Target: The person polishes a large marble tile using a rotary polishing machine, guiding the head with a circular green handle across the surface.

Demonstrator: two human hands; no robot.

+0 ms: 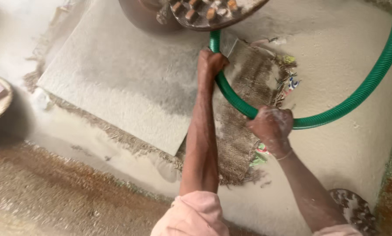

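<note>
We see the green hose (362,89) leave the frame at top right; its near end vanishes under the round grinding disc (204,13), itself cropped by the top edge

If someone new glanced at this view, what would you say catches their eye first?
The bright green ribbed hose stands out most, curving from the upper right across the wet, slurry-covered floor to the middle. Both hands grip it: the left hand near its end at top centre, the right hand lower down. Left of them lies a pale stone slab on frayed sacking, below a round machine disc with blocks at the top edge.
</note>
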